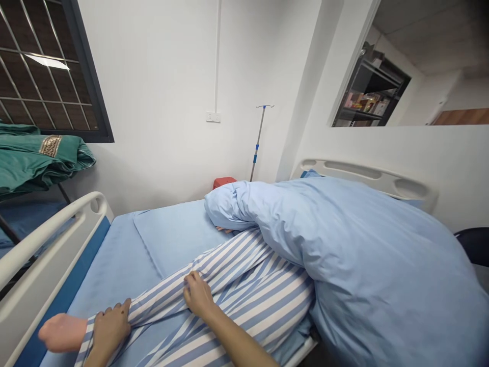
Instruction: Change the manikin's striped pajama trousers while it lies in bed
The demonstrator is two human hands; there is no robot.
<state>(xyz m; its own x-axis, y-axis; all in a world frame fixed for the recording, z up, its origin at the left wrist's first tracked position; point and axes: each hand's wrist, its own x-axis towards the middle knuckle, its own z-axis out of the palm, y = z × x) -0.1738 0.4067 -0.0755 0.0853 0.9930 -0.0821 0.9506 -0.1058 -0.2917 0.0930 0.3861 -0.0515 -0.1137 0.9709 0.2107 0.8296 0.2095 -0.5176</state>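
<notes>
Striped blue-and-white pajama trousers [237, 255] cover two legs stretched along the bed. My left hand [110, 326] is wrapped round the lower trouser leg, just above a bare, smooth foot [63, 332] that looks like a manikin's. Higher up the same leg, my right hand [199, 294] has its fingers curled against the striped cloth. A light blue quilt [351, 244] is heaped over the upper body and hides it. Some fingertips [224, 230] show from under the quilt's edge.
A white footboard [57, 244] with a blue panel borders the left, and a headboard [367, 176] stands at the far right. Behind the bed are an IV pole [258, 142] and a red object [223, 182]. Green cloth [46, 158] lies at the left.
</notes>
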